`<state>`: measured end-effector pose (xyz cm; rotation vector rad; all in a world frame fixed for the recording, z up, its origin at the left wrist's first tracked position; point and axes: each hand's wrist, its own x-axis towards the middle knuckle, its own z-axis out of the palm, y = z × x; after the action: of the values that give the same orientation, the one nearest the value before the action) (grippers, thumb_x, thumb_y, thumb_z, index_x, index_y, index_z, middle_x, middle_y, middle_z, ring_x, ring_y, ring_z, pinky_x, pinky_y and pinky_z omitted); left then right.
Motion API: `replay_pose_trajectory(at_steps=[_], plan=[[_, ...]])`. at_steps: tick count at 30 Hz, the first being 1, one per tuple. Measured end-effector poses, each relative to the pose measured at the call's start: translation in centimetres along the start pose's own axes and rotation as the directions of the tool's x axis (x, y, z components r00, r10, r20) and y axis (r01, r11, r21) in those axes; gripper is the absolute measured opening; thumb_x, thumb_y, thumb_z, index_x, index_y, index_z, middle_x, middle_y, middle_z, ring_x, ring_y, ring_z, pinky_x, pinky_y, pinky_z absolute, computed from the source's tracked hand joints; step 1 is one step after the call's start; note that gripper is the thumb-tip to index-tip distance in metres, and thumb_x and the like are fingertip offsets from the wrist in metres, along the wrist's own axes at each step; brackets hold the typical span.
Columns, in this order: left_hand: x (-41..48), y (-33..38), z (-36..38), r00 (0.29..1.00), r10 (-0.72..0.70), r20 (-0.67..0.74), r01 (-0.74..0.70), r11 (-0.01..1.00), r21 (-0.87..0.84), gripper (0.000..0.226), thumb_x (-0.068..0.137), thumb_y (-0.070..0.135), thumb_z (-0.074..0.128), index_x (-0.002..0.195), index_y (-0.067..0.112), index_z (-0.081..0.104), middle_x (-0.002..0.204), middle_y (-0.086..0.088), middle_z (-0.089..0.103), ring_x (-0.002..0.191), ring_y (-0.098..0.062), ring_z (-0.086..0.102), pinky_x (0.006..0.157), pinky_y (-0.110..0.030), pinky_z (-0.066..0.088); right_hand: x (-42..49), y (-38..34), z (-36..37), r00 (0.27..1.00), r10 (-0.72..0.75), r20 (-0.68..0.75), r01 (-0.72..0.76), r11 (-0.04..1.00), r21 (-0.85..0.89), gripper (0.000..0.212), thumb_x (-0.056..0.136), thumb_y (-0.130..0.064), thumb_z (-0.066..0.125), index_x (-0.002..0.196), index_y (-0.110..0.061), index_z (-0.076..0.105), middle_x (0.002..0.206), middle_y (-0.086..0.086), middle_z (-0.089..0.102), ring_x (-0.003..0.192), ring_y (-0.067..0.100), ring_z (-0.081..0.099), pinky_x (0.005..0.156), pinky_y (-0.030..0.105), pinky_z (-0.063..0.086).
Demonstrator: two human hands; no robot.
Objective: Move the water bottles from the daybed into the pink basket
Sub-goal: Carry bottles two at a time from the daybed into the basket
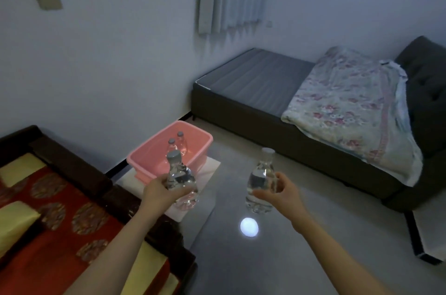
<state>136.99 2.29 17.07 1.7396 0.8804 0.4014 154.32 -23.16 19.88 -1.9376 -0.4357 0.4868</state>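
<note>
The left grip [158,192] is grasping a clear plastic water bottle with a grey cap [179,174] around its body, holding it upright just on the near side of the pink rectangular plastic basket [144,169]. The right grip [280,194] is grasping a second clear capped water bottle [261,174], also upright, over the grey floor [265,258] to the right of the basket. Two more small clear bottles [177,146] are standing inside the basket, which is sitting on a white mat [210,167] beside the dark wooden daybed with red and yellow cushions [48,198] at the near left.
</note>
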Motion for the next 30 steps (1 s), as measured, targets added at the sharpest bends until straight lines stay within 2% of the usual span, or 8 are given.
replay_pose_trajectory(at_steps=[4,9,11,15,18,22,27,30], plan=[[4.1,0.5,1.3,0.995,-0.056,-0.076,0.056,0.998,-0.006,0.043,0.06,0.03,0.089,0.096,0.013,0.072,0.088,-0.002,0.075,0.085,-0.016,0.07,0.079,-0.032,0.056,8.3,-1.3,-0.1,0.992,-0.001,0.125,0.002,1.0,-0.01,0.056,0.062,-0.028,0.088,0.109,-0.028,0.057,0.1,-0.006,0.068,0.088,0.01,0.067,0.067,0.022,0.05],[8.8,0.0,-0.7,0.972,-0.119,-0.204,0.122,0.993,0.002,0.035,0.06,0.032,0.089,0.088,0.024,0.072,0.082,0.009,0.073,0.079,-0.006,0.068,0.063,-0.016,0.047,17.3,-1.9,2.5,0.968,-0.019,0.249,0.029,0.999,-0.035,0.059,0.061,-0.031,0.089,0.111,-0.028,0.058,0.102,-0.005,0.068,0.092,0.013,0.067,0.08,0.033,0.056],[11.3,-0.6,-1.6,0.95,-0.166,-0.263,0.169,0.986,-0.011,0.035,0.059,0.033,0.089,0.088,0.023,0.071,0.083,0.007,0.073,0.081,-0.01,0.068,0.067,-0.022,0.051,20.8,-2.2,4.0,0.96,-0.022,0.279,0.031,0.999,-0.029,0.058,0.061,-0.029,0.089,0.109,-0.031,0.057,0.101,-0.007,0.067,0.09,0.011,0.066,0.077,0.03,0.056],[17.4,-1.8,-2.9,0.931,-0.21,-0.298,0.218,0.976,-0.009,0.05,0.055,0.04,0.09,0.097,0.019,0.073,0.09,-0.001,0.075,0.086,-0.017,0.07,0.087,-0.04,0.055,27.8,-3.1,7.7,0.941,-0.023,0.338,0.038,0.999,-0.037,0.056,0.058,-0.028,0.09,0.103,-0.033,0.056,0.098,-0.009,0.068,0.083,0.007,0.068,0.068,0.021,0.052],[21.4,-1.7,-3.2,0.924,-0.212,-0.318,0.217,0.976,-0.019,0.06,0.047,0.051,0.083,0.1,0.023,0.073,0.091,0.003,0.075,0.087,-0.014,0.07,0.088,-0.037,0.054,32.5,-4.4,9.9,0.925,-0.031,0.38,0.049,0.998,-0.037,0.054,0.055,-0.027,0.091,0.097,-0.033,0.058,0.095,-0.007,0.07,0.079,0.005,0.07,0.066,0.021,0.054],[25.7,-2.0,-2.9,0.899,-0.246,-0.363,0.237,0.969,-0.07,0.039,0.055,0.037,0.091,0.089,0.028,0.074,0.083,0.007,0.076,0.083,-0.011,0.07,0.08,-0.03,0.054,38.1,-5.4,12.7,0.916,-0.023,0.4,0.042,0.998,-0.039,0.054,0.055,-0.018,0.091,0.099,-0.029,0.061,0.095,-0.004,0.072,0.086,0.013,0.07,0.077,0.032,0.056],[29.6,-3.2,-2.8,0.85,-0.351,-0.393,0.298,0.935,-0.19,0.036,0.049,0.042,0.092,0.079,0.035,0.072,0.079,0.008,0.076,0.081,-0.014,0.071,0.083,-0.035,0.054,43.6,-6.2,16.0,0.878,-0.013,0.479,0.075,0.991,-0.11,0.049,0.056,-0.022,0.09,0.098,-0.031,0.065,0.087,-0.01,0.073,0.081,0.005,0.069,0.07,0.022,0.053],[31.3,-4.3,-2.0,0.804,-0.409,-0.431,0.329,0.911,-0.25,0.035,0.055,0.032,0.092,0.085,0.027,0.074,0.078,0.005,0.076,0.077,-0.012,0.072,0.073,-0.026,0.054,47.0,-6.0,18.4,0.845,-0.011,0.534,0.088,0.989,-0.119,0.045,0.057,-0.014,0.09,0.091,-0.03,0.065,0.078,-0.013,0.073,0.071,-0.002,0.069,0.057,0.01,0.05]])
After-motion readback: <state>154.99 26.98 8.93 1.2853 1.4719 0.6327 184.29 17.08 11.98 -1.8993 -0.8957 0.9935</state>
